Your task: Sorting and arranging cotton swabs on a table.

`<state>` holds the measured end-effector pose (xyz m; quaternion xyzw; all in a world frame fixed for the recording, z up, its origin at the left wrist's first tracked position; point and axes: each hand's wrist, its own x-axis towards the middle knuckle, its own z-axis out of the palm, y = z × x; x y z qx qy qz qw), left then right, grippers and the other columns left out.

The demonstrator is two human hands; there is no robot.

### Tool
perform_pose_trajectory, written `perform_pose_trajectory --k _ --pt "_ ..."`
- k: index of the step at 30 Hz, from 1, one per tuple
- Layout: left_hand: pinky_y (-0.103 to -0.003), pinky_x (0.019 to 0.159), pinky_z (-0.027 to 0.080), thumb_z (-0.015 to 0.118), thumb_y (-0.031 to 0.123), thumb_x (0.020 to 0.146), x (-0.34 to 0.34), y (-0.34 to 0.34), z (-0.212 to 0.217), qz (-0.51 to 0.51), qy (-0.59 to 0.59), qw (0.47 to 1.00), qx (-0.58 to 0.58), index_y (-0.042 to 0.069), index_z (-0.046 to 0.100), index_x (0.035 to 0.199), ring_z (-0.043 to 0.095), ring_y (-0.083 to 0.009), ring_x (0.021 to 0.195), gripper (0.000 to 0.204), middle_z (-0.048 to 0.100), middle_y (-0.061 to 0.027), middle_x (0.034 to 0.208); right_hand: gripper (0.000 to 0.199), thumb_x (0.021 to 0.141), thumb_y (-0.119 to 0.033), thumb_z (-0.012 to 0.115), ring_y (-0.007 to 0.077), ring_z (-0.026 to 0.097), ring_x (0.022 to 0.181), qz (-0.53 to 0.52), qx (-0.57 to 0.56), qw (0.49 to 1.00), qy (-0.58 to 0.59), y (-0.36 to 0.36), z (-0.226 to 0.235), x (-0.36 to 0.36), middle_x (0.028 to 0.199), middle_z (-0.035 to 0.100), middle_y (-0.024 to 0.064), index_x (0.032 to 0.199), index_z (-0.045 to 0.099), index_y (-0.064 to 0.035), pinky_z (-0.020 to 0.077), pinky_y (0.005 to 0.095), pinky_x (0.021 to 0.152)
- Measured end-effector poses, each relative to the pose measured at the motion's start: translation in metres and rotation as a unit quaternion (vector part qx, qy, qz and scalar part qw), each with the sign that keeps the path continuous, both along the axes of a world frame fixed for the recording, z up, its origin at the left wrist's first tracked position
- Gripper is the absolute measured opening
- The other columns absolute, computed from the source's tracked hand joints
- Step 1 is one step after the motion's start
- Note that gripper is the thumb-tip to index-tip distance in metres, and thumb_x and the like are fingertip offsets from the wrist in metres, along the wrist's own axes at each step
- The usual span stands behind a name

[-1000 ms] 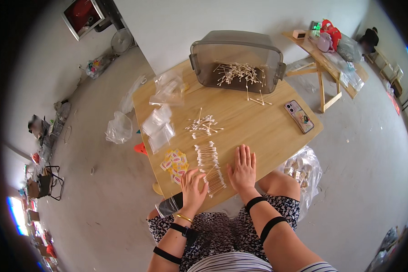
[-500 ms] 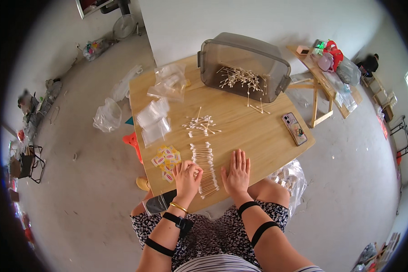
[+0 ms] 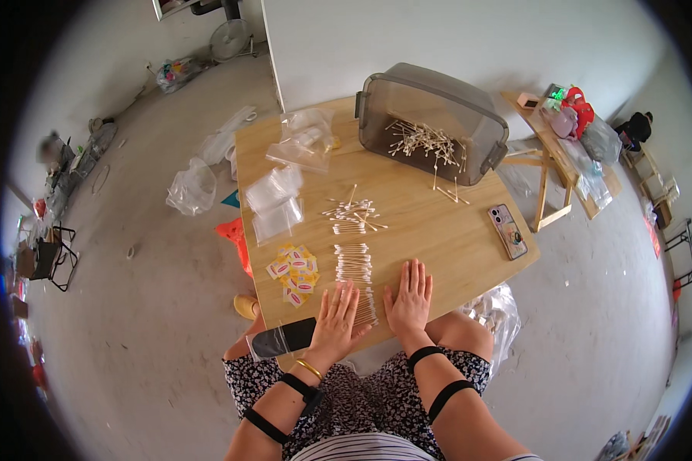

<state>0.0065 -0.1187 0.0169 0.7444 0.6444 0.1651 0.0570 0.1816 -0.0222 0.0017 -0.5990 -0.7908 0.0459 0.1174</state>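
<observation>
A column of cotton swabs (image 3: 353, 265), laid side by side, runs down the wooden table (image 3: 430, 223) in front of me. My left hand (image 3: 337, 323) lies flat along its near left side, fingers stretched out, hiding some swab ends. To the right of the column, my right hand (image 3: 409, 301) rests flat on the table with its fingers straight, holding nothing. Beyond the column sits a loose heap of swabs (image 3: 351, 213). Small yellow-and-white printed slips (image 3: 295, 270) are piled left of the column. Beside my left wrist is a dark flat object in clear plastic (image 3: 284, 338).
A grey translucent bin (image 3: 392, 96) lies tipped on its side at the back, with many swabs inside and a few spilling out. Clear plastic bags (image 3: 275, 201) are stacked at the left. A phone (image 3: 507, 232) lies near the right edge. A side table (image 3: 550, 142) stands beyond.
My left hand has gone from a pinch over the column to lying flat with fingers extended, lower beside it. My right hand stays flat in nearly the same place. The whole view has shifted slightly.
</observation>
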Motion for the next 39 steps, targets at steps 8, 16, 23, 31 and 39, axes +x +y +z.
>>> perform_pose_trajectory --k 8,16,23,31,39 --pt "-0.055 0.127 0.0 0.032 0.071 0.1 0.018 0.006 0.005 0.01 0.053 0.996 -0.068 -0.004 0.022 0.16 0.01 -0.0275 0.159 0.097 0.02 -0.0177 0.169 0.076 0.101 -0.044 0.048 0.0311 0.016 0.157 -0.002 0.001 1.0 0.008 0.0 -0.001 0.0 0.167 0.024 0.0179 0.158 0.027 0.002 0.0096 0.0478 0.128" --pt "-0.054 0.127 0.002 0.043 0.069 0.097 0.021 0.008 0.007 0.035 0.01 0.998 -0.048 -0.006 0.02 0.159 0.011 -0.0305 0.158 0.1 0.019 -0.0216 0.168 0.076 0.1 -0.044 0.048 0.0308 0.016 0.157 -0.002 0.006 1.0 0.018 -0.001 -0.004 0.002 0.166 0.025 0.0182 0.158 0.029 0.0024 0.0093 0.0483 0.128" --pt "-0.052 0.128 0.01 0.063 0.063 0.09 0.003 -0.007 0.001 0.016 -0.085 0.996 -0.018 -0.007 0.015 0.159 0.014 -0.0354 0.157 0.11 0.018 -0.0253 0.167 0.074 0.103 -0.045 0.045 0.0334 0.015 0.157 0.004 -0.026 0.999 0.035 0.001 -0.005 0.009 0.166 0.024 0.0195 0.158 0.029 0.0015 0.0091 0.0492 0.127" --pt "-0.052 0.127 0.018 0.078 0.058 0.077 -0.009 -0.028 -0.013 0.056 -0.127 0.989 0.057 -0.007 0.017 0.157 0.019 -0.039 0.155 0.121 0.022 -0.0275 0.164 0.077 0.105 -0.049 0.042 0.0316 0.011 0.158 0.235 -0.042 0.97 0.038 -0.006 0.023 -0.05 0.169 0.018 0.0185 0.16 0.023 0.0005 0.0094 0.0506 0.127" --pt "-0.053 0.124 0.025 0.086 0.042 0.073 -0.009 -0.026 -0.014 0.104 -0.178 0.975 0.083 -0.007 0.021 0.155 0.027 -0.0438 0.151 0.116 0.026 -0.0305 0.16 0.08 0.105 -0.049 0.043 0.0319 0.008 0.158 0.23 -0.061 0.97 -0.054 0.009 0.005 -0.072 0.171 0.008 0.0182 0.162 0.015 -0.0002 0.0065 0.051 0.128"
